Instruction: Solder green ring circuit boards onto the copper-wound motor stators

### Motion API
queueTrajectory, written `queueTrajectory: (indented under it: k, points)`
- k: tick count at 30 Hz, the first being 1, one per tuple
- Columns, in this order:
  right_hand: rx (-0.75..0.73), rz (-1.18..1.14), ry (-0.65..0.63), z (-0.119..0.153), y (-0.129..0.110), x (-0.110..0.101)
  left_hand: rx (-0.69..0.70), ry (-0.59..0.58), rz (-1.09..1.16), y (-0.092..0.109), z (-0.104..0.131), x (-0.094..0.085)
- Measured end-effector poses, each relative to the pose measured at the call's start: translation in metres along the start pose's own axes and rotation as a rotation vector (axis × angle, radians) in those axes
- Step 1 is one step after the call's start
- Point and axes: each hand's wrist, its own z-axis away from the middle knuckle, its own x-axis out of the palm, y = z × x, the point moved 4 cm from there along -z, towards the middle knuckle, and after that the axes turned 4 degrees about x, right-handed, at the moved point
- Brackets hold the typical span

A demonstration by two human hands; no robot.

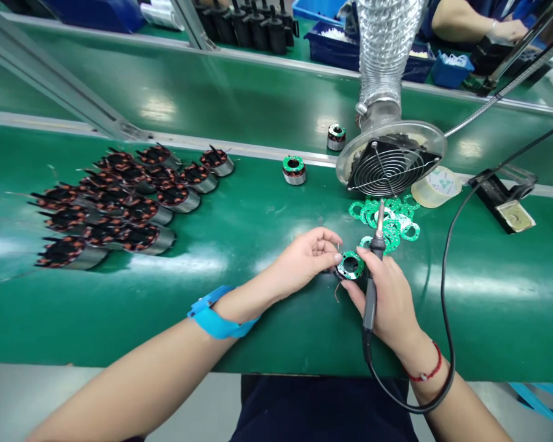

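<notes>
Green-topped stator (350,276) sits right of the frame's centre. The right hand (393,298) pinches it between thumb and finger, also holding a soldering iron (371,301), tip upward in the frame. The left hand (309,259) curls its fingers at the stator's left edge; what they pinch, I cannot tell. Loose green ring boards (393,238) lie just above.

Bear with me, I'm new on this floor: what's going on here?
At a green bench, a person's two hands are at a green-topped core. The left hand touches its left edge; the right hand steadies the other side while holding a soldering iron, its tip pointing away from the core. Loose green rings lie just beyond, by a round fan. A group of wound cores without green tops sits off to the left.
</notes>
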Motion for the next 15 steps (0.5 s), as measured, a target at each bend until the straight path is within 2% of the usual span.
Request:
queueTrajectory:
  k: [2,8,15]
  points:
    - [-0.032,-0.042,0.014,-0.001,-0.003,-0.002,-0.010,0.009,0.046,-0.002,0.000,0.004]
    - [-0.092,-0.169,-0.038,-0.003,-0.010,-0.005,0.006,-0.049,-0.034,0.001,0.002,0.007]
    - [-0.057,-0.219,0.073,-0.005,-0.008,-0.015,0.063,0.024,-0.194,0.002,0.000,0.001]
